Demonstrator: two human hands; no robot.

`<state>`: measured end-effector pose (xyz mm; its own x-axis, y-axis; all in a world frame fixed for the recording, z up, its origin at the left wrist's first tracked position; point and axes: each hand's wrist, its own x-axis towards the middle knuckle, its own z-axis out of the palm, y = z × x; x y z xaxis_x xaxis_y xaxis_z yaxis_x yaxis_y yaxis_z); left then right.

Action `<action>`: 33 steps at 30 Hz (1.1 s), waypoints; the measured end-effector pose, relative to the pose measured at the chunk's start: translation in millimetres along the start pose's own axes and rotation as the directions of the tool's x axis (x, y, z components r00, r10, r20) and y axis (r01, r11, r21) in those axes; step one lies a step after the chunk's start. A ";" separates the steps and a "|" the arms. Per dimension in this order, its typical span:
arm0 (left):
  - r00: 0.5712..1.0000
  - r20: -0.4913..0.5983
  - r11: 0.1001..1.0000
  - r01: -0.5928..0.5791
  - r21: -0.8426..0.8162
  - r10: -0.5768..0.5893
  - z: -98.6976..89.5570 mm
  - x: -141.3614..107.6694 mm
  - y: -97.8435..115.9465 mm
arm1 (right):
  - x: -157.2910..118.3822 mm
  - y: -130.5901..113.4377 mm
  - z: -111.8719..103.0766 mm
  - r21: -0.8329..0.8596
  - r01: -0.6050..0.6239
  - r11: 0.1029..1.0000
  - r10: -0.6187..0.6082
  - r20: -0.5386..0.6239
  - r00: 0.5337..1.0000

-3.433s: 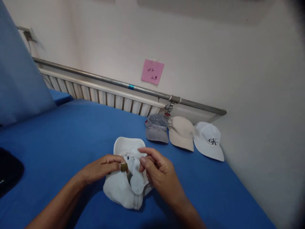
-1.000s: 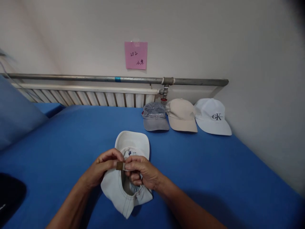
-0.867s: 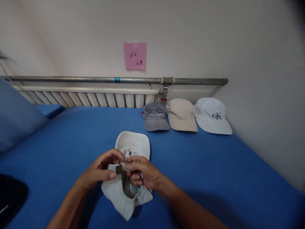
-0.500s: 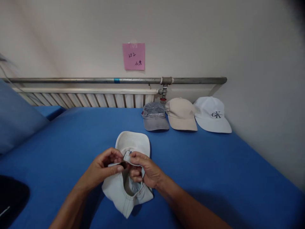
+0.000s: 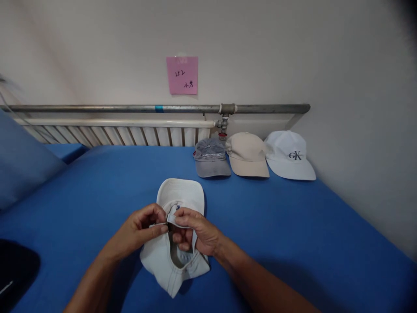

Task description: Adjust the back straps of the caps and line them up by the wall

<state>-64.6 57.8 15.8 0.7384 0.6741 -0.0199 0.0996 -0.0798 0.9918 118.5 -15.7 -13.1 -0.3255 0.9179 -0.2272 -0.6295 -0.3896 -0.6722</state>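
A pale baseball cap (image 5: 159,261) lies on the blue bed cover, its brim pointing away from me and its back opening towards me. My left hand (image 5: 143,228) pinches the left end of the cap's back strap between thumb and fingers. The right end of the strap (image 5: 174,220) is held by my right hand (image 5: 198,230), thumb on top and fingers curled inside the opening. Both strap ends meet or nearly touch; the fingers hide the buckle, so I cannot tell if they are joined.
Three caps stand in a row at the back: a grey one (image 5: 212,158), a beige one (image 5: 248,154) and a white one (image 5: 289,154). Behind them are a radiator (image 5: 146,135) and a metal pipe (image 5: 189,108). A dark object (image 5: 18,274) lies at the left front.
My two hands have drawn slightly closer together, bringing the strap's right end towards the left one. The cap has stayed in almost the same spot.
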 end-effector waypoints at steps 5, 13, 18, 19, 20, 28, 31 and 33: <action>1.000 0.006 0.995 0.029 0.100 -0.030 5.5 1.1 -3.6 | 3.9 5.8 -1.4 -0.052 0.073 0.996 -0.074 -0.020 0.997; 0.999 0.046 0.955 -0.012 0.297 -0.002 14.5 -1.4 9.2 | 7.6 9.4 -0.8 -0.071 0.165 0.984 -0.167 -0.033 0.985; 1.000 -0.012 0.949 0.017 0.315 -0.014 16.2 -1.9 6.0 | 6.1 7.9 2.7 -0.079 0.192 0.978 -0.197 -0.058 0.979; 0.999 -0.041 0.950 0.012 0.312 0.001 17.0 -1.3 4.9 | 6.3 7.9 3.2 -0.075 0.204 0.976 -0.209 -0.068 0.976; 0.998 -0.064 0.950 0.005 0.313 0.015 18.0 -0.8 4.0 | 6.6 8.1 3.7 -0.071 0.218 0.973 -0.223 -0.079 0.972; 0.984 -0.146 0.983 -0.072 0.169 0.098 14.7 -1.4 0.0 | 5.9 3.8 1.8 -0.024 0.249 0.968 -0.250 -0.128 0.960; 0.975 -0.223 0.997 -0.015 -0.069 -0.001 10.3 -1.9 -4.4 | 1.8 -2.8 2.0 0.004 0.187 0.982 -0.185 -0.114 0.976; 0.973 -0.223 0.977 0.013 -0.215 -0.062 9.3 -1.6 -6.4 | 0.0 -5.5 2.9 0.002 0.148 0.989 -0.147 -0.085 0.986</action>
<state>-60.2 50.4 8.3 0.5631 0.8246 -0.0532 -0.0364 0.0890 0.9954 119.9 -13.8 -7.3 -0.1687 0.9682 -0.1848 -0.6721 -0.2501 -0.6970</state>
